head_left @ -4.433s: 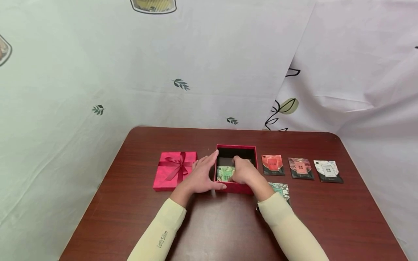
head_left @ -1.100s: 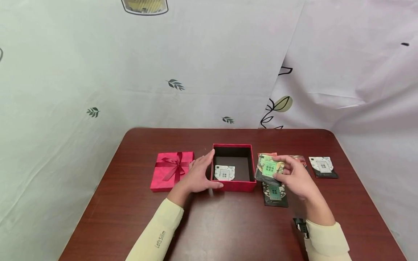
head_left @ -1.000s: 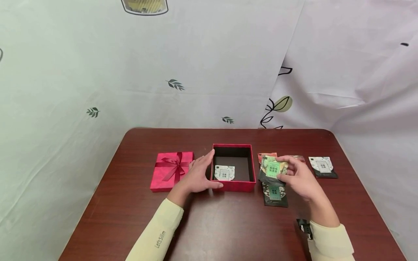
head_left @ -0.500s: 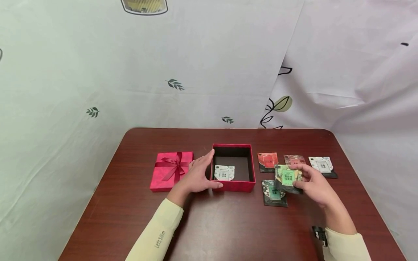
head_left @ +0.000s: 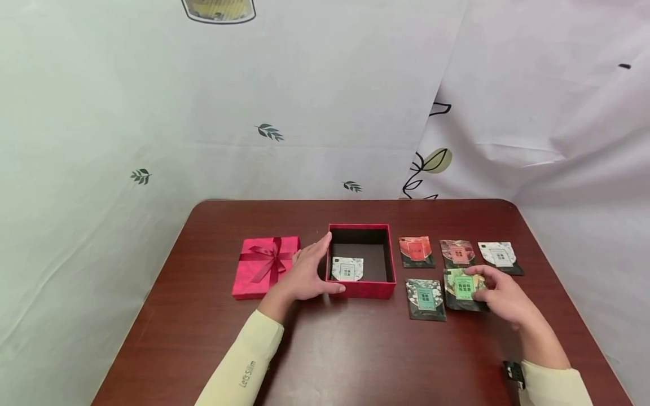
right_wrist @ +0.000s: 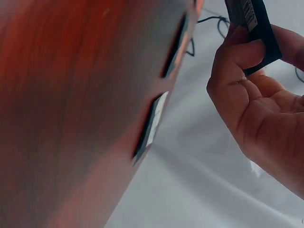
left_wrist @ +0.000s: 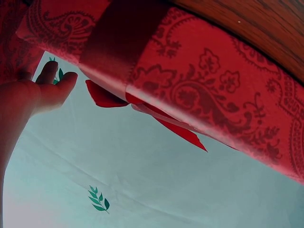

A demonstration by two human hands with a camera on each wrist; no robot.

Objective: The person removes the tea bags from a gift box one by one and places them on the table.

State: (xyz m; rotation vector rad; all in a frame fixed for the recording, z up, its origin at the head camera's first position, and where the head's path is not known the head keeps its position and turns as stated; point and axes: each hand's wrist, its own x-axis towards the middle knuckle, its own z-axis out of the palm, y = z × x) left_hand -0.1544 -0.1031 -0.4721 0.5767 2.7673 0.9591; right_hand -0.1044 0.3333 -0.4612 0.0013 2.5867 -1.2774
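Observation:
My right hand [head_left: 503, 298] pinches the right edge of a green-and-black tea sachet [head_left: 463, 288], thumb on the front. In the right wrist view the sachet's dark back [right_wrist: 260, 28] shows between thumb and fingers. My left hand [head_left: 306, 274] rests at the left side of an open red gift box [head_left: 363, 290], fingers straight along the wall and thumb at its front corner. A white tea sachet [head_left: 347, 269] lies inside the box, at the front left. In the left wrist view my left fingers [left_wrist: 59, 90] reach past the bow-tied red lid [left_wrist: 190, 80].
The lid [head_left: 254, 265] sits left of the box. On the right lie an orange-red sachet [head_left: 416, 251], a dark red one [head_left: 458, 254] and a white one [head_left: 500, 256] in a row. A teal sachet [head_left: 425, 299] lies left of the held one. A curtain [head_left: 315, 113] hangs behind the table [head_left: 345, 349].
The green sachet has left the box in my right hand, uncovering the white one, then moved right past the teal sachet and down towards the table. My left hand stays at the box.

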